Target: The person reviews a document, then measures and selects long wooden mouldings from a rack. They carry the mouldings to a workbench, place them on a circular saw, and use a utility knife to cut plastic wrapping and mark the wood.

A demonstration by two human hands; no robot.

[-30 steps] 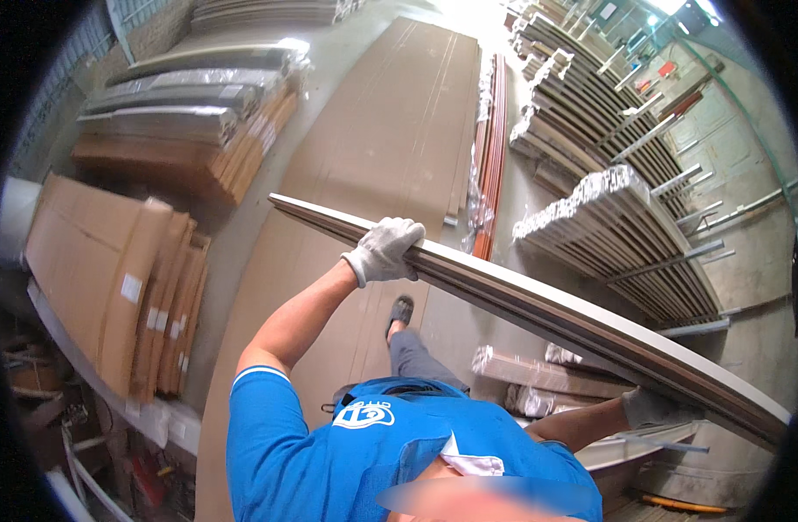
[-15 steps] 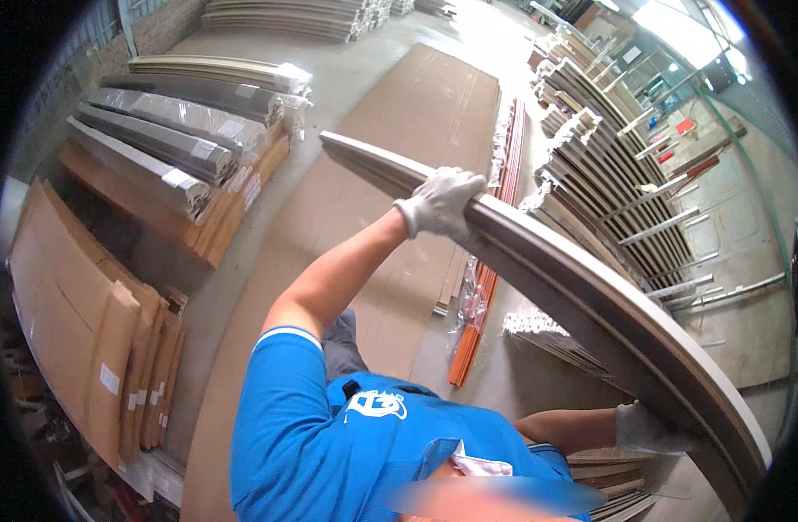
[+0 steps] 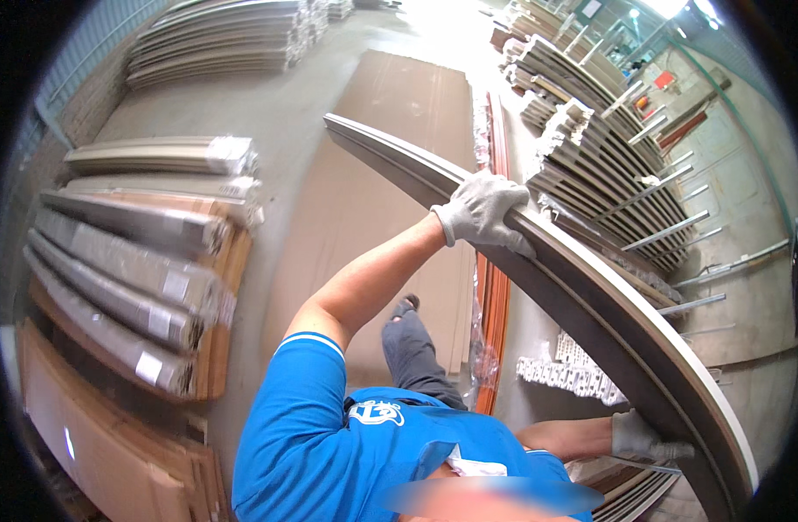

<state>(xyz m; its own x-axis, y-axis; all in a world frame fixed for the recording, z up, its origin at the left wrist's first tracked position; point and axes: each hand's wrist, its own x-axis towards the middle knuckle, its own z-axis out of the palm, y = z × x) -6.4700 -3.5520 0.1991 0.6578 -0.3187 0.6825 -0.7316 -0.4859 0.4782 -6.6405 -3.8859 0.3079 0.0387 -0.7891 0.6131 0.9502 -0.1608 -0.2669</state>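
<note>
A long dark brown profile board (image 3: 582, 300) with a pale edge slants across me, its far end up at the left and its near end down at the lower right. My left hand (image 3: 484, 211), in a grey work glove, is closed over its upper edge around the middle of the visible length. Lower right, my right hand (image 3: 647, 438), also gloved, presses against the board's inner side near the close end. Its fingers lie along the dark face, and whether they grip is hard to make out.
Flat brown sheets (image 3: 364, 165) lie on the floor ahead, beside reddish wrapped strips (image 3: 495, 300). Wrapped profile bundles (image 3: 138, 261) and cardboard packs (image 3: 112, 435) line the left. A rack of long profiles with metal arms (image 3: 608, 174) stands on the right.
The stacks at the left now sit closer and lower in view, and one of my legs shows stepping forward. My left hand and the board have shifted slightly right in view.
</note>
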